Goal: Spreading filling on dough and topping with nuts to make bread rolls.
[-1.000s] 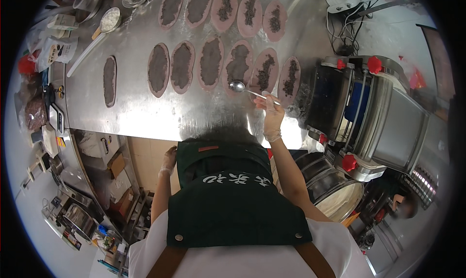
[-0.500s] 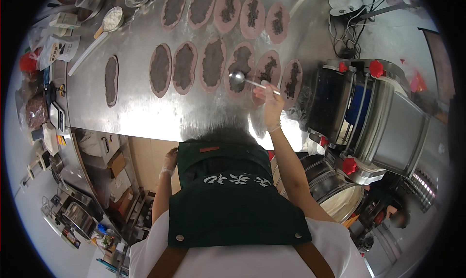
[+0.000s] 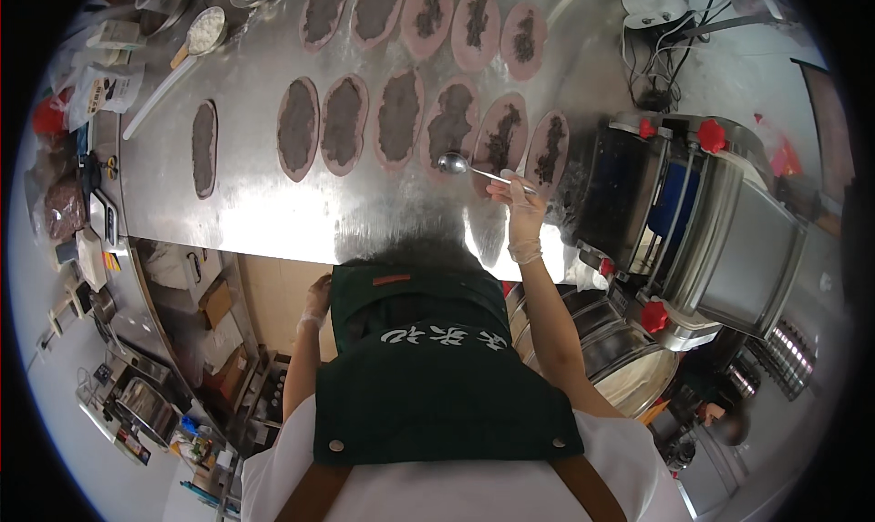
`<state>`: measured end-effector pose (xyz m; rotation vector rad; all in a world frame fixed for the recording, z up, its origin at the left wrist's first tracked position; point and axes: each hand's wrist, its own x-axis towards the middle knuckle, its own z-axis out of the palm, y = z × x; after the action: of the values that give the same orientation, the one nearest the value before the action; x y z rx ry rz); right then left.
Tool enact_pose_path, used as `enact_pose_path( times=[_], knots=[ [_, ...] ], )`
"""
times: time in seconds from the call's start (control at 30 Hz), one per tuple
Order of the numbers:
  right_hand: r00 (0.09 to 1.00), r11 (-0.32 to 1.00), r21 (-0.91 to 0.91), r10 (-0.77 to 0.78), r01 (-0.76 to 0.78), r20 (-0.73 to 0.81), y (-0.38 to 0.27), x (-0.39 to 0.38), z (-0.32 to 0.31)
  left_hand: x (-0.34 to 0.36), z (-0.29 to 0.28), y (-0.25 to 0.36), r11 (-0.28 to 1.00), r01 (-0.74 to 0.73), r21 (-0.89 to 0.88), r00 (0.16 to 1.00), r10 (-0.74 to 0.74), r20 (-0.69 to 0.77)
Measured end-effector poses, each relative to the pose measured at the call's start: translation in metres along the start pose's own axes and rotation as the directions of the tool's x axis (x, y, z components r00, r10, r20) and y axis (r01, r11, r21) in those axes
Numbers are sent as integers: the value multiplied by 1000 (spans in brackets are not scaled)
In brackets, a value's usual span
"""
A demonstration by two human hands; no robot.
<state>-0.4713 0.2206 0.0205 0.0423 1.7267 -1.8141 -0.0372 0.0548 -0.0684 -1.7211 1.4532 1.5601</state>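
My gloved right hand (image 3: 521,203) grips the handle of a metal spoon (image 3: 453,163). The spoon's round bowl lies over the near end of a pinkish flattened dough oval (image 3: 470,98), whose dark filling (image 3: 451,121) is mostly spread out. To its right, two dough ovals carry narrower, crumbly strips of filling (image 3: 550,148). Dough ovals farther left, such as one (image 3: 297,128) in the same row, have broad, smooth filling. My gloved left hand (image 3: 319,299) hangs beside my apron at the table's front edge; its fingers are partly hidden.
A metal table (image 3: 246,158) holds a far row of filled ovals (image 3: 378,12) and a lone narrow one (image 3: 204,148). A white-handled scoop of white powder (image 3: 206,32) rests back left. A roller machine with red knobs (image 3: 712,137) stands right, above a round metal container (image 3: 629,372).
My right hand has drawn the spoon slightly toward me and to the right, from the filling's middle to the near end of the dough. My left hand stays about where it was.
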Motion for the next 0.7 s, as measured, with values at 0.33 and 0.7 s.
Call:
enact_pose_path(
  times=[0.33, 0.7],
  knots=[
    [1000, 1000, 0, -17, 17, -17, -6, 21, 0, 11, -2, 4, 996, -61, 72, 997, 63, -34],
    [995, 994, 86, -64, 70, -71, -22, 64, 26, 9, 5, -15, 1000, -5, -24, 1000, 5, -8]
  ],
)
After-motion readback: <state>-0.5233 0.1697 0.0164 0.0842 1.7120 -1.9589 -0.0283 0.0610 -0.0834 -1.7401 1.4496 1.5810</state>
